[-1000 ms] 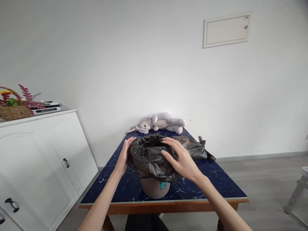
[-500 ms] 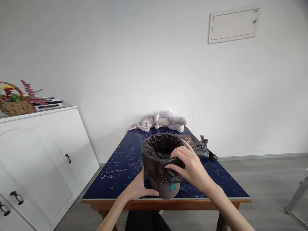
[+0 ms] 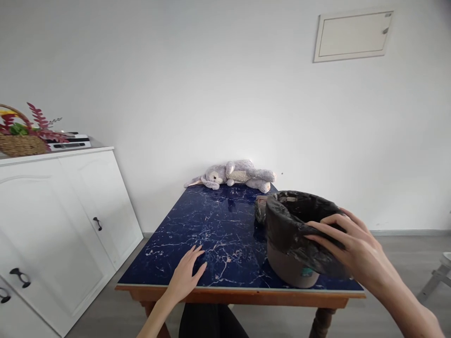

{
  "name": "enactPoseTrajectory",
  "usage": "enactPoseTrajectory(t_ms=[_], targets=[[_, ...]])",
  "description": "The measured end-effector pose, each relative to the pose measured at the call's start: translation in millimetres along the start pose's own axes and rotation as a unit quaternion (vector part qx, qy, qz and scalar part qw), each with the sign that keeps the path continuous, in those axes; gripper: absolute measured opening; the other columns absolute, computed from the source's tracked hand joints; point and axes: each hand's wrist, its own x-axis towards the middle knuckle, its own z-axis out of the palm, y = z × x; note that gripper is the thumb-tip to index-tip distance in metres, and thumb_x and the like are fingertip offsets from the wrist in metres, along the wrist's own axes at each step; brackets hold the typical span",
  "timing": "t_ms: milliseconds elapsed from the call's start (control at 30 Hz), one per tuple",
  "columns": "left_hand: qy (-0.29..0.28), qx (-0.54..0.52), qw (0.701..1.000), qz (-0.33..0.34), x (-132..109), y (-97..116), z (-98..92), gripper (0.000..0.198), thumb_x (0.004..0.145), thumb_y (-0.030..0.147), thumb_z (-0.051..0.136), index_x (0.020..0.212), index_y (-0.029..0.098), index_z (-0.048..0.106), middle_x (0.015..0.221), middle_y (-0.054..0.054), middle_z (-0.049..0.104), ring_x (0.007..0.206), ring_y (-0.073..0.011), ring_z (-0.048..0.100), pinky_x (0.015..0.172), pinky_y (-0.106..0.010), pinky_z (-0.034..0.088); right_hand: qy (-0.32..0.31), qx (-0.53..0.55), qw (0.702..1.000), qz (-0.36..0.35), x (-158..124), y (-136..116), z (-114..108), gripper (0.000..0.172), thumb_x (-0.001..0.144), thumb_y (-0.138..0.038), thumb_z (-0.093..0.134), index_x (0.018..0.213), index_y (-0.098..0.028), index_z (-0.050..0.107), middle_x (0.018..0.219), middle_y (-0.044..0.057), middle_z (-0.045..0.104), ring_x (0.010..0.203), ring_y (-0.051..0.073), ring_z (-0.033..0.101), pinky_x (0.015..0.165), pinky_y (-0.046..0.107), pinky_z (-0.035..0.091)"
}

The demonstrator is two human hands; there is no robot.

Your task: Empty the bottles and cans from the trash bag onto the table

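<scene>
A grey-brown trash can (image 3: 291, 265) lined with a black garbage bag (image 3: 287, 230) is at the right front of the blue marbled table (image 3: 211, 225). My right hand (image 3: 352, 239) grips its rim on the right side, fingers over the edge and the folded bag. The can looks slightly tilted. Over the table's left front, my left hand (image 3: 186, 274) has its fingers stretched out and holds nothing. Behind the can, a dark filled plastic bag (image 3: 260, 210) shows only in part; the can hides the rest.
A grey plush rabbit (image 3: 239, 174) lies on its side at the table's far end, against the wall. To the left stands a white cabinet (image 3: 70, 225) bearing a wicker flower basket (image 3: 23, 144). Part of a grey metal frame (image 3: 437, 277) shows at the right.
The trash can has moved right across the table with my right hand on its rim. My left hand has let go of the can and shifted left.
</scene>
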Motion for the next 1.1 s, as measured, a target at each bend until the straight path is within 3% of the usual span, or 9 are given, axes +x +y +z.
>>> enactPoseTrajectory(t_ms=[100, 200, 333, 433, 600, 667, 800, 933, 1100], targets=[[0.017, 0.013, 1.0, 0.013, -1.5, 1.3, 2.8, 0.052, 0.108, 0.061, 0.045, 0.151, 0.034, 0.057, 0.168, -0.002, 0.049, 0.16, -0.033, 0.037, 0.129, -0.056, 0.038, -0.003, -0.021, 0.999, 0.04, -9.5, 19.8, 6.1, 0.04, 0.11, -0.053, 0.048, 0.115, -0.027, 0.077, 0.1, 0.007, 0.068, 0.095, 0.026, 0.066, 0.112, 0.053, 0.047], [0.027, 0.023, 0.999, 0.026, -2.5, 0.7, 6.2, 0.049, 0.109, 0.058, 0.045, 0.151, 0.034, 0.057, 0.167, -0.002, 0.051, 0.16, -0.0324, 0.038, 0.129, -0.056, 0.038, -0.001, -0.04, 0.996, 0.085, -11.7, 12.4, 3.2, 0.047, 0.111, -0.057, 0.041, 0.124, -0.028, 0.075, 0.112, 0.009, 0.071, 0.103, 0.028, 0.069, 0.123, 0.061, 0.034], [0.033, 0.035, 0.998, 0.041, -2.8, -1.2, 9.6, 0.048, 0.111, 0.056, 0.043, 0.152, 0.035, 0.057, 0.166, -0.001, 0.051, 0.161, -0.0317, 0.036, 0.13, -0.057, 0.035, 0.088, -0.003, 0.987, 0.131, -5.0, -45.7, -4.3, 0.037, 0.108, -0.038, 0.058, 0.141, -0.024, 0.065, 0.134, 0.012, 0.068, 0.128, 0.032, 0.064, 0.127, 0.062, 0.033], [0.022, 0.046, 0.998, 0.047, -0.9, -3.5, 9.8, 0.05, 0.111, 0.057, 0.042, 0.155, 0.035, 0.054, 0.168, 0.0, 0.048, 0.161, -0.0307, 0.035, 0.131, -0.056, 0.034, 0.124, 0.108, 0.982, 0.093, -7.9, -89.5, 12.0, 0.029, 0.102, -0.017, 0.064, 0.129, -0.028, 0.067, 0.123, 0.007, 0.073, 0.127, 0.028, 0.066, 0.124, 0.055, 0.042], [-0.014, 0.074, 0.996, 0.04, 17.8, -15.5, 6.7, 0.063, 0.108, 0.065, 0.042, 0.163, 0.034, 0.046, 0.173, -0.002, 0.039, 0.162, -0.0318, 0.032, 0.131, -0.054, 0.034, -0.122, 0.279, 0.938, 0.167, -33.5, -110.6, 93.7, 0.03, 0.109, -0.038, 0.055, 0.136, -0.034, 0.065, 0.135, 0.005, 0.072, 0.128, 0.025, 0.069, 0.105, 0.039, 0.06], [-0.017, 0.077, 0.996, 0.034, 32.9, -23.6, 5.5, 0.068, 0.106, 0.069, 0.044, 0.164, 0.034, 0.044, 0.173, -0.002, 0.038, 0.162, -0.0329, 0.032, 0.131, -0.054, 0.034, -0.199, 0.311, 0.901, 0.228, -44.4, -108.6, 131.9, 0.039, 0.11, -0.049, 0.05, 0.145, -0.034, 0.062, 0.148, 0.005, 0.066, 0.137, 0.026, 0.064, 0.11, 0.041, 0.058], [-0.012, 0.088, 0.996, 0.012, 63.6, -39.4, 7.4, 0.075, 0.106, 0.072, 0.039, 0.166, 0.027, 0.042, 0.174, -0.005, 0.034, 0.163, -0.0346, 0.029, 0.133, -0.058, 0.027, -0.252, 0.307, 0.871, 0.289, -63.1, -104.6, 192.3, 0.057, 0.11, -0.059, 0.04, 0.156, -0.029, 0.054, 0.167, 0.005, 0.049, 0.155, 0.028, 0.044, 0.128, 0.048, 0.041], [-0.002, 0.099, 0.995, -0.004, 68.2, -46.5, 16.3, 0.073, 0.109, 0.067, 0.031, 0.167, 0.024, 0.039, 0.176, -0.005, 0.03, 0.165, -0.0325, 0.023, 0.135, -0.058, 0.023, -0.322, 0.243, 0.869, 0.286, -74.7, -107.1, 218.4, 0.071, 0.109, -0.066, 0.034, 0.165, -0.023, 0.045, 0.173, 0.004, 0.038, 0.162, 0.03, 0.029, 0.134, 0.054, 0.027], [0.006, 0.129, 0.992, 0.016, 44.8, -46.1, 24.1, 0.066, 0.112, 0.063, 0.03, 0.169, 0.029, 0.036, 0.177, 0.0, 0.028, 0.165, -0.0301, 0.023, 0.135, -0.055, 0.024, -0.375, 0.169, 0.887, 0.211, -75.0, -116.1, 217.3, 0.07, 0.108, -0.071, 0.032, 0.166, -0.033, 0.043, 0.175, -0.004, 0.029, 0.164, 0.031, 0.022, 0.135, 0.057, 0.02]])
